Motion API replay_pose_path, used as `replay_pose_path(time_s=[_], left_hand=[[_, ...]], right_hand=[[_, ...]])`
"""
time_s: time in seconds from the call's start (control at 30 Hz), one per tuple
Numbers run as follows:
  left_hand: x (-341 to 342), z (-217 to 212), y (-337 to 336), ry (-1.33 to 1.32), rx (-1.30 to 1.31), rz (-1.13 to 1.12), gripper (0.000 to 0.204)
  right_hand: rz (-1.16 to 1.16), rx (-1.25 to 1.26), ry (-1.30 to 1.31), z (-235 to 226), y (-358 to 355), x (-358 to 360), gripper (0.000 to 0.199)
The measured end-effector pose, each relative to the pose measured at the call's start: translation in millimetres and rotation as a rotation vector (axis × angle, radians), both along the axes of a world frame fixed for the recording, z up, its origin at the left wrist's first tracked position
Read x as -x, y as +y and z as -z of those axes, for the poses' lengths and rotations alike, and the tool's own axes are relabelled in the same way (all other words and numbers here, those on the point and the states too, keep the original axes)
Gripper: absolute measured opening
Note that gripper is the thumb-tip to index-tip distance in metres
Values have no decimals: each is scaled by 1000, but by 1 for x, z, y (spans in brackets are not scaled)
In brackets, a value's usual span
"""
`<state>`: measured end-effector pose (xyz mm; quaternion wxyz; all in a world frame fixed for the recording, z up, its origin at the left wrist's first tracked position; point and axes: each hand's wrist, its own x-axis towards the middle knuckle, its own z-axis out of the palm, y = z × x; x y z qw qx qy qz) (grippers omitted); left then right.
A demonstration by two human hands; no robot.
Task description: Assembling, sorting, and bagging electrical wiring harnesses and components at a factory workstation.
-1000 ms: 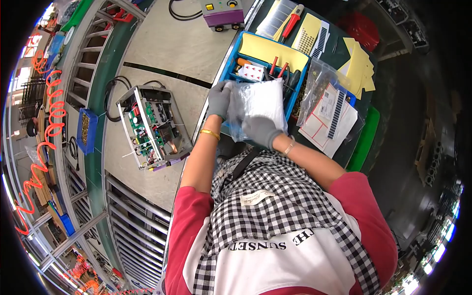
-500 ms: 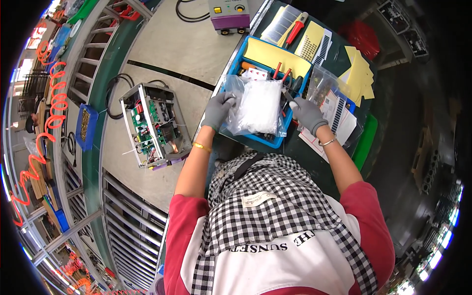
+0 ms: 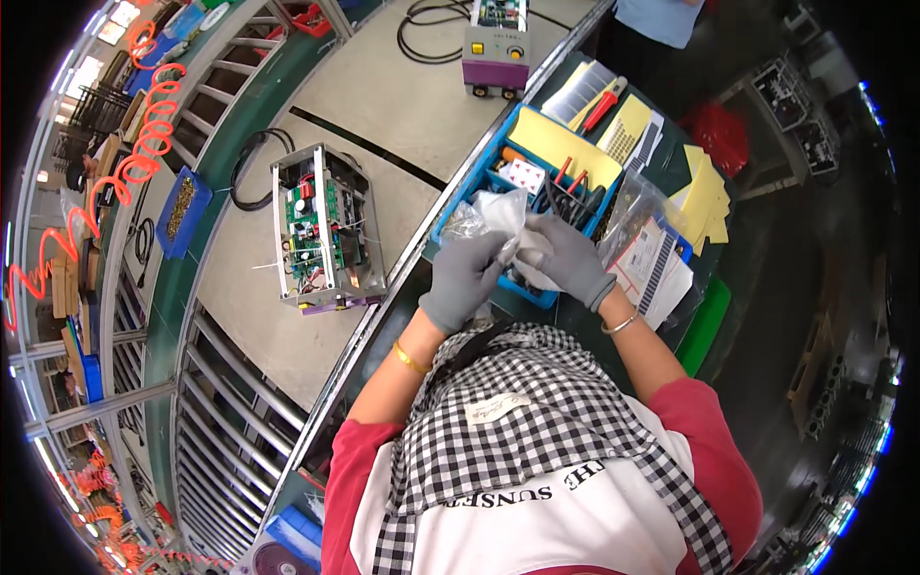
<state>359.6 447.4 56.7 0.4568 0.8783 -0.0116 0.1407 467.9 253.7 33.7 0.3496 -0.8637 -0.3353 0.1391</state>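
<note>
My left hand (image 3: 465, 280), in a grey glove, is closed on the gathered edge of a clear plastic bag (image 3: 502, 208) with white contents. My right hand (image 3: 570, 257), gloved alike, pinches the same bag from the other side, and the two hands almost meet. The bag is crumpled and partly hidden by my fingers. Both hands are over the near part of a blue tray (image 3: 476, 178). Inside the tray, red-handled tools (image 3: 565, 172) and a yellow sheet (image 3: 567, 144) show beyond the bag.
On the bench to the left stands an open metal-framed device with green circuit boards (image 3: 321, 225). A grey and purple unit (image 3: 495, 67) is farther back. A blue bin of small parts (image 3: 182, 216) sits by the rail. Yellow sheets (image 3: 704, 196) lie at right; another person (image 3: 661, 17) stands beyond.
Both hands have come together, nearer my body, closing on the bag's edge. The bag, earlier spread wide between them, is now bunched up. The view has shifted, and another person shows at the top.
</note>
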Motion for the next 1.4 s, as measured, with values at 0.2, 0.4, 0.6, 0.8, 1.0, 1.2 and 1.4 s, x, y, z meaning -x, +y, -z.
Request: replay_pose_path(time_s=[0.2, 0.4, 0.6, 0.8, 1.0, 1.2, 1.4], left_hand=[[28, -21, -2, -14, 129, -62, 21], [123, -34, 12, 18, 240, -308, 24], [211, -70, -24, -70, 526, -640, 27], [280, -111, -78, -206, 396, -898, 32], [404, -131, -115, -91, 226, -1165, 32], [491, -155, -163, -59, 245, -1417, 30], [555, -148, -218, -225, 662, -1649, 25]], right_hand=[[-442, -246, 343, -10, 1, -24, 48], [-761, -164, 450, -36, 50, 0, 47], [-1108, -152, 416, -76, 97, 35, 64], [-1470, -121, 316, -119, 141, 98, 55], [-1796, -93, -44, -165, 201, 217, 40], [-2037, -356, -548, -188, 229, 323, 25], [-2193, -280, -493, -194, 251, 410, 28]])
